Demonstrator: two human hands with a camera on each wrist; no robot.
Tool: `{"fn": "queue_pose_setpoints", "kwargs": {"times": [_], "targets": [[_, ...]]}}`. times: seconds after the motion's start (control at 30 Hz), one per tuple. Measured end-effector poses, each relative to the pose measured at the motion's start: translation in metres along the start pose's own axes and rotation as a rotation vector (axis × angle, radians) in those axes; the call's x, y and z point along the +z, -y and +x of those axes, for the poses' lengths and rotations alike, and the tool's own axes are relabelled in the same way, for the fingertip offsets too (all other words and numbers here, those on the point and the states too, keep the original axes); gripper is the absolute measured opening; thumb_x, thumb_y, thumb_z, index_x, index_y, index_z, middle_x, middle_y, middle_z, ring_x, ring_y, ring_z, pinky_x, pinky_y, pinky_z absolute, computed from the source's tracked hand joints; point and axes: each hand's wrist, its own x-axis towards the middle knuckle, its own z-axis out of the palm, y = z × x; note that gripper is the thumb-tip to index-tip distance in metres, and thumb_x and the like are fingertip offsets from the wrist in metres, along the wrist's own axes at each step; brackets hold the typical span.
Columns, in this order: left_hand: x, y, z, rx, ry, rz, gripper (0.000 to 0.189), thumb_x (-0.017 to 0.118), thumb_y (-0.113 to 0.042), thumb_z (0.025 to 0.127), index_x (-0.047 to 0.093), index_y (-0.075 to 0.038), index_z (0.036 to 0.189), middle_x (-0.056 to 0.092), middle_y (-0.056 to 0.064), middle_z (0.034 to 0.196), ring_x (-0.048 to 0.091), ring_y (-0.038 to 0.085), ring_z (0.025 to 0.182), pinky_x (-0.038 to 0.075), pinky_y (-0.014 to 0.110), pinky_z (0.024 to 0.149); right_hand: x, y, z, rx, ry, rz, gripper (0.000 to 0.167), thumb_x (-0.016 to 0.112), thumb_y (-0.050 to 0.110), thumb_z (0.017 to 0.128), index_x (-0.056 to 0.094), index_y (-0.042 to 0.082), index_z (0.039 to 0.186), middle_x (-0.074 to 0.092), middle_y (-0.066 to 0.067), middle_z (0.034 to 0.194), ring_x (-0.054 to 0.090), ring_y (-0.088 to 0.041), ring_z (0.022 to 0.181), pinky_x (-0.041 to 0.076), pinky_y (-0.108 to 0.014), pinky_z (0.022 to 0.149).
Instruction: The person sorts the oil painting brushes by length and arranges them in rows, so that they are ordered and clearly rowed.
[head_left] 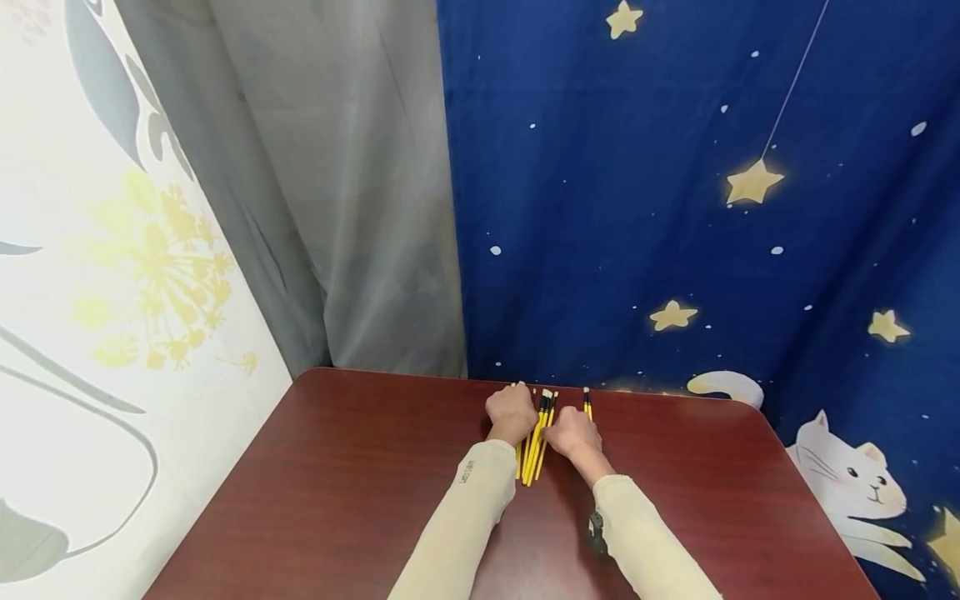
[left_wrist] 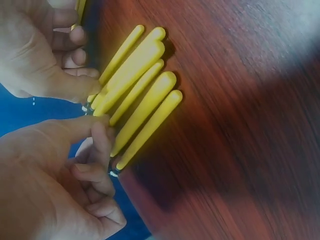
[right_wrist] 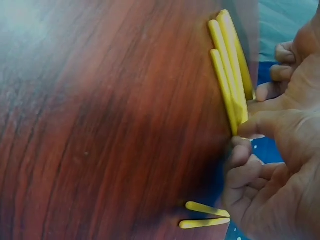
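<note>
Several paintbrushes [head_left: 534, 454] with yellow handles, black ferrules and pale bristles lie side by side near the far table edge, bristles pointing away. My left hand [head_left: 512, 408] is at the left of this bunch, fingers curled at the brushes' upper parts. From the right, my right hand [head_left: 576, 432] pinches at the bunch with thumb and index finger; the right wrist view has its thumb [right_wrist: 257, 125] against the handles [right_wrist: 230, 75]. Handle ends [left_wrist: 160, 45] fan out slightly in the left wrist view. Two more paintbrushes [right_wrist: 205, 216] lie apart, just right of my right hand.
The reddish-brown wooden table [head_left: 360, 492] ends just beyond the brushes. Behind it hang a grey curtain [head_left: 375, 208] and a blue star-patterned curtain [head_left: 585, 208]. A small dark device [head_left: 596, 532] sits at the right sleeve cuff.
</note>
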Motion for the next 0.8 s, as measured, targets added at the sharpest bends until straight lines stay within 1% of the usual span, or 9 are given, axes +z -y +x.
{"fn": "queue_pose_setpoints", "kwargs": {"times": [0.07, 0.2, 0.3, 0.33, 0.37, 0.47, 0.6, 0.8], "targets": [[-0.0011, -0.0017, -0.0002, -0.006, -0.002, -0.002, 0.028, 0.077, -0.031, 0.092, 0.076, -0.015, 0.115, 0.079, 0.008, 0.103, 0.074, 0.026, 0.086, 0.062, 0.043, 0.076, -0.0019, 0.0007, 0.0005, 0.005, 0.010, -0.006, 0.025, 0.078, 0.029, 0.085, 0.066, 0.007, 0.080, 0.063, -0.010, 0.069, 0.060, -0.030, 0.064, 0.045, -0.040, 0.055], [-0.0029, -0.0023, -0.0005, -0.022, 0.016, -0.009, 0.028, 0.076, -0.031, 0.093, 0.078, -0.015, 0.117, 0.079, 0.008, 0.099, 0.073, 0.025, 0.081, 0.061, 0.041, 0.070, -0.0049, 0.0022, 0.0001, 0.017, 0.029, -0.005, 0.025, 0.077, 0.030, 0.085, 0.066, 0.008, 0.079, 0.064, -0.009, 0.068, 0.061, -0.029, 0.064, 0.044, -0.038, 0.054], [-0.0022, -0.0019, -0.0004, -0.023, 0.030, -0.023, 0.025, 0.076, -0.030, 0.092, 0.079, -0.015, 0.112, 0.078, 0.009, 0.095, 0.071, 0.025, 0.077, 0.061, 0.041, 0.068, -0.0078, 0.0034, 0.0003, 0.012, 0.025, -0.030, 0.025, 0.078, 0.030, 0.084, 0.066, 0.009, 0.080, 0.064, -0.009, 0.072, 0.061, -0.030, 0.066, 0.045, -0.039, 0.056], [-0.0019, -0.0017, -0.0005, -0.026, 0.035, -0.030, 0.024, 0.077, -0.030, 0.092, 0.079, -0.014, 0.110, 0.078, 0.009, 0.094, 0.071, 0.025, 0.076, 0.061, 0.042, 0.068, -0.0085, 0.0039, 0.0003, 0.008, 0.023, -0.041, 0.025, 0.078, 0.030, 0.084, 0.066, 0.009, 0.080, 0.064, -0.009, 0.073, 0.061, -0.030, 0.066, 0.045, -0.040, 0.056], [-0.0016, -0.0016, -0.0010, -0.029, 0.037, -0.038, 0.021, 0.078, -0.030, 0.090, 0.079, -0.014, 0.105, 0.078, 0.008, 0.092, 0.070, 0.025, 0.075, 0.061, 0.042, 0.068, -0.0092, 0.0046, 0.0003, 0.004, 0.025, -0.051, 0.025, 0.079, 0.030, 0.083, 0.066, 0.009, 0.080, 0.065, -0.009, 0.073, 0.061, -0.030, 0.066, 0.045, -0.040, 0.056], [-0.0001, -0.0005, -0.0012, -0.037, 0.053, -0.045, 0.016, 0.080, -0.029, 0.088, 0.078, -0.014, 0.095, 0.078, 0.007, 0.090, 0.070, 0.025, 0.075, 0.061, 0.044, 0.071, -0.0097, 0.0073, 0.0001, 0.001, 0.041, -0.067, 0.025, 0.079, 0.030, 0.083, 0.065, 0.010, 0.079, 0.065, -0.008, 0.070, 0.061, -0.028, 0.063, 0.044, -0.038, 0.054], [0.0013, 0.0002, -0.0016, -0.043, 0.061, -0.050, 0.015, 0.079, -0.028, 0.089, 0.078, -0.014, 0.093, 0.078, 0.008, 0.091, 0.070, 0.025, 0.076, 0.061, 0.045, 0.073, -0.0084, 0.0084, -0.0021, 0.006, 0.046, -0.073, 0.024, 0.078, 0.028, 0.084, 0.065, 0.010, 0.076, 0.065, -0.008, 0.067, 0.061, -0.027, 0.061, 0.044, -0.038, 0.053], [0.0017, -0.0020, -0.0033, -0.039, 0.050, -0.050, 0.013, 0.077, -0.029, 0.093, 0.077, -0.016, 0.091, 0.077, 0.007, 0.090, 0.070, 0.026, 0.075, 0.060, 0.048, 0.075, -0.0086, 0.0074, -0.0053, 0.002, 0.009, -0.089, 0.022, 0.079, 0.026, 0.083, 0.068, 0.007, 0.079, 0.069, -0.012, 0.078, 0.061, -0.030, 0.066, 0.050, -0.044, 0.058]]}}
